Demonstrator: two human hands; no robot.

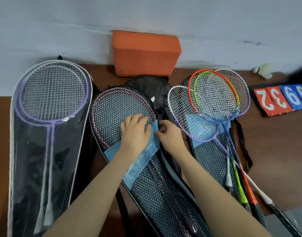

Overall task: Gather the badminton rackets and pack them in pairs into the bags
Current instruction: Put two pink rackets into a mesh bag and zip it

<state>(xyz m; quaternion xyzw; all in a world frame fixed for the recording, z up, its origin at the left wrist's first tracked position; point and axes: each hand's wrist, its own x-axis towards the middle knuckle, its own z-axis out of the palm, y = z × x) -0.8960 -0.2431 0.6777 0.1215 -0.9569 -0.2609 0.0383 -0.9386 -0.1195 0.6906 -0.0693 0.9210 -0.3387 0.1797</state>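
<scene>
A mesh bag (pixel 112 106) with a light blue band lies in the middle and holds pink-framed rackets. My left hand (pixel 135 130) presses flat on its mesh and band. My right hand (pixel 165 132) pinches at the bag's right edge, apparently on the zipper. At the left, a clear plastic bag (pixel 49 151) holds two purple-and-white rackets (pixel 52 93). At the right, several loose rackets (pixel 215 100), orange, green, blue, purple and white, lie piled on another mesh bag (pixel 213 158).
An orange foam block (pixel 145 53) stands against the wall at the back. A black bag (pixel 146 82) lies under the middle one. Flip score numbers (pixel 280 100) sit at the right, and a white shuttlecock (pixel 265 70) behind them. The brown table ends at the left.
</scene>
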